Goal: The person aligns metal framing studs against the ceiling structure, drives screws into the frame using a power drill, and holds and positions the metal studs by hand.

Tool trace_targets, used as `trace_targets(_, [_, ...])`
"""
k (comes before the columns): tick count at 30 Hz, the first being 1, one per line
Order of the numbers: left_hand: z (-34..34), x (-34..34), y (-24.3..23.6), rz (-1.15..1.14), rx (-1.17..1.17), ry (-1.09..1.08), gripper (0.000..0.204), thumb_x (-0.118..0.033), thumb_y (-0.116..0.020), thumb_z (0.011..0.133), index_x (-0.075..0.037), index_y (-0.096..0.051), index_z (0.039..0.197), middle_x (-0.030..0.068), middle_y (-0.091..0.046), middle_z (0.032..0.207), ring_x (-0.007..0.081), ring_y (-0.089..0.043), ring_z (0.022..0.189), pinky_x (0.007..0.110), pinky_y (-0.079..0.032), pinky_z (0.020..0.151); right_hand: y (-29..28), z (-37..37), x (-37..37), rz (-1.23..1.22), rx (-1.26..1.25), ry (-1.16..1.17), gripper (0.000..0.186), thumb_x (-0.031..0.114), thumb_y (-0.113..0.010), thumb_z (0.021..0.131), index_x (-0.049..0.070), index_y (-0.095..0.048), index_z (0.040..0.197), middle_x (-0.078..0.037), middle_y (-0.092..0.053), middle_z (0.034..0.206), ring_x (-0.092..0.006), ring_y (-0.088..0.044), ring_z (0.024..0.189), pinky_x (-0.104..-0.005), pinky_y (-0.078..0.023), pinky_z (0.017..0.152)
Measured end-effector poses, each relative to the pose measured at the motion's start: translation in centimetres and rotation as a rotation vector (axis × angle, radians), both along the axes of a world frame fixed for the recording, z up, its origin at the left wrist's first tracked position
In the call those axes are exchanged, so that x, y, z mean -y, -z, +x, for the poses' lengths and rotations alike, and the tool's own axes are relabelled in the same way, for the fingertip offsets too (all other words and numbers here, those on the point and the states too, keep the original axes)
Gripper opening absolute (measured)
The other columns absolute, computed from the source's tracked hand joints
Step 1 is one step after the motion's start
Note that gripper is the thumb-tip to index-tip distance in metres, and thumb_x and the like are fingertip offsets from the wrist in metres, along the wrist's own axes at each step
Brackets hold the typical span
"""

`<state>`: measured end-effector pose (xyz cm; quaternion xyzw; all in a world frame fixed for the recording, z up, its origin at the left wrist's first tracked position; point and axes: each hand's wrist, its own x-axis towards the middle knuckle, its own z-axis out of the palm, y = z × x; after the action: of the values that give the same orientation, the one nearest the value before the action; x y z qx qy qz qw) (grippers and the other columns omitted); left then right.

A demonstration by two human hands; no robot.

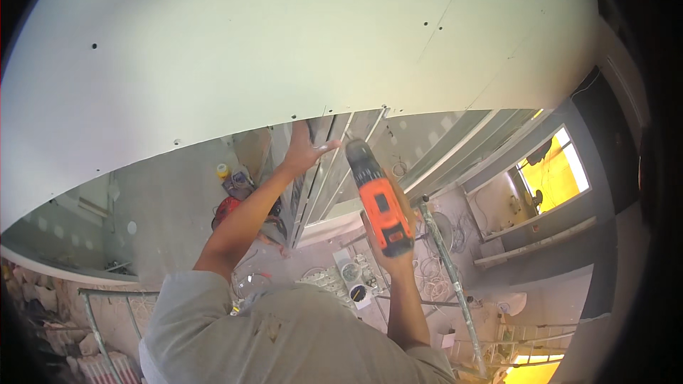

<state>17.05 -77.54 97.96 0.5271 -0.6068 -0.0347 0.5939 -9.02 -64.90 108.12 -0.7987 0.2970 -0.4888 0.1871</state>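
My left hand point(304, 146) reaches up to the edge of a large pale board point(299, 43), thumb spread out to the side and fingertips partly hidden at the edge. A small whitish patch shows by its thumb, too small to name. Just to the right, my right hand point(395, 256) grips an orange and black drill point(380, 206) by its handle, mostly hidden behind the drill. The drill's dark chuck points up at the board's edge, a little below it. Small dark holes or screw heads dot the board, and metal channels point(320, 185) run down beneath it.
A scaffold pole point(445, 263) slants at my right, with a railing point(107, 293) at lower left. Far below are tangled cables point(427, 284), a red item point(228, 210) and assorted materials on the floor. A window opening with yellow covering point(558, 178) is at right.
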Motion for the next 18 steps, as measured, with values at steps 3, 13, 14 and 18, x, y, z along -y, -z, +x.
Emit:
trace_targets(3, [-0.1,0.0,0.7,-0.068,-0.451,0.144,0.102,-0.043,-0.078,0.087,0.007,-0.022,0.156,0.0253,-0.028,0.160,0.0347,-0.025,0.149,0.044,-0.018,0.122,2.8,-4.3,-4.2,0.194,-0.114,0.124,0.042,0.009,-0.072,0.089,-0.001,-0.060,0.127,-0.017,-0.068,0.117,-0.0305,-0.066,0.101,-0.0390,-0.051,0.087])
trace_targets(13, [-4.1,-0.9,-6.2,-0.039,-0.626,-0.018,0.078,-0.047,-0.068,0.096,0.006,-0.041,0.148,0.0213,-0.042,0.152,0.0305,-0.037,0.142,0.041,-0.026,0.118,18.4,-17.9,-14.6,0.601,-0.047,0.349,0.056,-0.007,-0.068,0.076,-0.005,-0.057,0.131,-0.017,-0.070,0.110,-0.0273,-0.067,0.094,-0.0354,-0.053,0.085])
trace_targets(14, [-4.0,-0.6,-5.7,-0.020,-0.621,0.010,0.079,-0.049,-0.066,0.096,0.005,-0.041,0.148,0.0203,-0.042,0.152,0.0310,-0.038,0.142,0.041,-0.026,0.119,19.2,-19.2,-15.8,0.676,-0.014,0.392,0.052,-0.004,-0.071,0.076,-0.004,-0.059,0.127,-0.015,-0.070,0.108,-0.0248,-0.067,0.093,-0.0355,-0.052,0.083])
trace_targets(18, [0.3,0.4,-0.8,0.106,-0.559,-0.180,0.077,-0.048,-0.061,0.099,0.003,-0.035,0.152,0.0171,-0.042,0.153,0.0306,-0.038,0.143,0.045,-0.027,0.120,18.6,-20.1,-17.8,0.814,0.029,0.388,0.062,-0.010,-0.065,0.075,-0.003,-0.056,0.136,-0.019,-0.070,0.115,-0.0249,-0.068,0.095,-0.0351,-0.053,0.085])
